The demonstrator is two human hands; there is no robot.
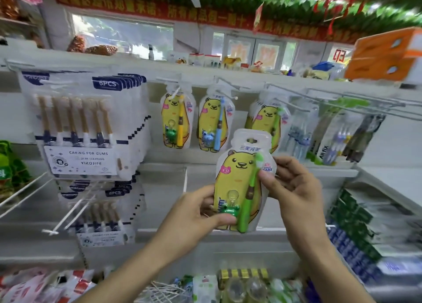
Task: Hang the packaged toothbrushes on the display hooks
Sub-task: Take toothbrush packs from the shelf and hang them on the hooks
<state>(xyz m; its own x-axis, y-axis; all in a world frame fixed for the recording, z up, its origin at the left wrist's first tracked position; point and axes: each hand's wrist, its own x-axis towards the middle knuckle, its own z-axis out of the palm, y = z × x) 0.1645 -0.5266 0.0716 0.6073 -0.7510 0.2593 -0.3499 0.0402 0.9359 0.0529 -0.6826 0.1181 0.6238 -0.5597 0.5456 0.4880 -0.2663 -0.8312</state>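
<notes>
Both my hands hold one bear-printed toothbrush pack [242,179] upright below the hook row: left hand [194,213] pinches its lower edge, right hand [294,186] its right side. To hang it well, I judge I should lift it, line its top slot [251,140] with the hook above the green-brush pack [267,120], and slide it back. Count: three bear packs hanging, one in hand; the yellow-brush pack [174,120] and blue-brush pack [213,124] each on their own hook.

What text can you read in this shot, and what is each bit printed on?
"6PCS": header of the hanging six-brush pack.
"CARING FOR GUMS", "YIKOJIFE": white card on that pack.
"03": red sign, mirrored.
"BABY": held bear pack, gripped by left hand and right hand.
Red banner and lower packs: too blurred.
</notes>
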